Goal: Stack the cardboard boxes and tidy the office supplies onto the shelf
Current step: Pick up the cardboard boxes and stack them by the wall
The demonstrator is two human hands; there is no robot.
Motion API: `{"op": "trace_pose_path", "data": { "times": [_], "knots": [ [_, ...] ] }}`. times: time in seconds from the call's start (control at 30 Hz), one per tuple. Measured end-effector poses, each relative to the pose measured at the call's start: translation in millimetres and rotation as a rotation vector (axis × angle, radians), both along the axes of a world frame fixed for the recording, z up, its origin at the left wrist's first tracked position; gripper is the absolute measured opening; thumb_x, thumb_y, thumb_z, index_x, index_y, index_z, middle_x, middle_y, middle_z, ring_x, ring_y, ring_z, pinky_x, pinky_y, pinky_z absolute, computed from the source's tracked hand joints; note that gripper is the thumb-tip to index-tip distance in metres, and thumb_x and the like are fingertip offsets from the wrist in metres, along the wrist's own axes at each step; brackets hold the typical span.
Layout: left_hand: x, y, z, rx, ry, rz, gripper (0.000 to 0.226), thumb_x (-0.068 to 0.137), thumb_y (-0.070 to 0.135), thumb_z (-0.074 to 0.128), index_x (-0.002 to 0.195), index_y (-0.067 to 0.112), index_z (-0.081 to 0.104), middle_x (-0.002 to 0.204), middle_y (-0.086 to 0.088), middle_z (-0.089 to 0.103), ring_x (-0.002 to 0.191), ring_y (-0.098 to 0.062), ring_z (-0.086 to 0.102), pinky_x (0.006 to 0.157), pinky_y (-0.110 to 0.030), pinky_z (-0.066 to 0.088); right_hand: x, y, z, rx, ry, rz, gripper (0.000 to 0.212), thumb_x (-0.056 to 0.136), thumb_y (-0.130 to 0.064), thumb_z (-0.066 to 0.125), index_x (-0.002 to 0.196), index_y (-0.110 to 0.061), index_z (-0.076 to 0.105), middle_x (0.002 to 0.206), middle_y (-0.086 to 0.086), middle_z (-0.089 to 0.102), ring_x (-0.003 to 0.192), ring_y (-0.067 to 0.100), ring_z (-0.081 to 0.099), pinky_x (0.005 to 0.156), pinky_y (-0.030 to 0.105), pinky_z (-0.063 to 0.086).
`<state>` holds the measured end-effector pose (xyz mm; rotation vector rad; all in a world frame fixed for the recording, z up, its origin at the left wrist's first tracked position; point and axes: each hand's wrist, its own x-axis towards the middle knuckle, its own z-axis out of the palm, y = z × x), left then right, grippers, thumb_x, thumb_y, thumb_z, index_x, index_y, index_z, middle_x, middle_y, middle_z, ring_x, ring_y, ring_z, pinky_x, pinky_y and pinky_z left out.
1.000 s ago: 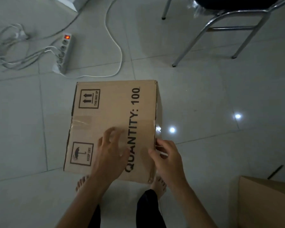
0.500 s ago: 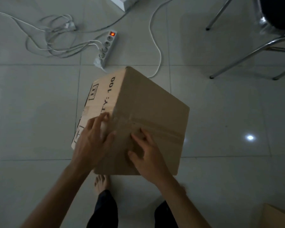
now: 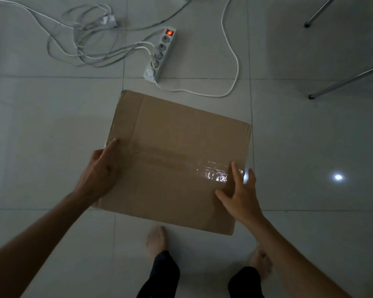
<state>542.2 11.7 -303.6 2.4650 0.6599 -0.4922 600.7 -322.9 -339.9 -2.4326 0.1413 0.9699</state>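
Head view: A taped cardboard box [image 3: 181,160] lies flat on the tiled floor [image 3: 52,147] at the centre of the scene, just beyond the person's bare feet [image 3: 156,239]. The left hand [image 3: 99,168] clasps the box's left edge, thumb on top and fingers out of sight down the side. The right hand [image 3: 239,190] rests near the right edge with fingers spread and straight, gripping nothing. Glossy tape [image 3: 215,173] runs under those fingers. A lift from here could likely tip or slide, since only one side is truly held and the tape looks slick. Just past the far edge a white cord [image 3: 233,61] loops from a switched-on power strip [image 3: 160,53], with tangled cables [image 3: 91,39] at far left and chair legs [image 3: 342,82] at far right. In this dim light, a carrying step forward risks a snag or trip. No shelf or second box is visible.
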Motion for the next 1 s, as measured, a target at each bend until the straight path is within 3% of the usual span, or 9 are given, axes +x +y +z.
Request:
{"op": "trace_pose_path", "data": {
  "times": [0.1,0.17,0.33,0.57,0.9,1.0],
  "knots": [
    [1.3,9.8,-10.0,-0.078,0.108,0.034,0.087,0.083,0.007,0.064,0.151,0.025,0.011,0.13,-0.024,0.036,0.096,-0.037,0.05,0.083,-0.044,0.044,-2.3,15.3,-2.9,0.085,0.061,-0.044,0.096,0.082,-0.038,0.066,0.146,-0.048,-0.006,0.151,0.009,0.016,0.129,0.028,0.042,0.095,0.034,0.04],
    [3.1,6.7,-9.9,-0.102,0.137,0.079,0.092,0.082,0.012,0.067,0.15,0.03,0.008,0.132,-0.021,0.033,0.089,-0.029,0.046,0.084,-0.042,0.045,-3.0,22.4,-0.5,0.082,0.066,-0.101,0.096,0.081,-0.04,0.066,0.145,-0.049,-0.005,0.151,0.009,0.017,0.128,0.028,0.043,0.092,0.034,0.041],
    [9.8,-5.4,5.7,-0.108,0.124,0.091,0.09,0.082,0.024,0.068,0.149,0.033,0.009,0.136,-0.017,0.032,0.108,-0.041,0.049,0.089,-0.048,0.045,-10.0,18.1,21.8,0.061,0.095,-0.192,0.093,0.08,-0.05,0.065,0.145,-0.05,-0.002,0.154,0.009,0.014,0.133,0.03,0.038,0.1,0.04,0.037],
    [21.7,-34.1,53.5,-0.126,0.112,-0.044,0.089,0.081,0.032,0.068,0.148,0.034,0.01,0.137,-0.015,0.033,0.114,-0.038,0.047,0.094,-0.047,0.043,-35.7,-15.1,80.1,-0.001,0.031,-0.353,0.088,0.078,-0.057,0.062,0.144,-0.053,0.004,0.151,0.008,0.023,0.132,0.028,0.04,0.105,0.043,0.037],
    [22.3,-102.5,216.9,-0.06,-0.064,-0.267,0.086,0.081,0.048,0.063,0.148,0.038,0.01,0.14,-0.014,0.031,0.122,-0.039,0.037,0.099,-0.053,0.037,-100.5,-74.1,251.7,-0.08,-0.156,-0.565,0.088,0.076,-0.058,0.063,0.145,-0.048,0.011,0.143,0.005,0.035,0.125,0.026,0.047,0.102,0.039,0.04],
    [12.1,-124.9,276.3,-0.054,-0.119,-0.32,0.089,0.072,0.062,0.055,0.148,0.037,0.015,0.137,-0.015,0.033,0.122,-0.039,0.036,0.099,-0.052,0.035,-130.5,-89.3,307.0,-0.1,-0.209,-0.621,0.086,0.076,-0.058,0.063,0.145,-0.048,0.013,0.142,0.002,0.035,0.125,0.025,0.046,0.102,0.037,0.039]
  ]
}}
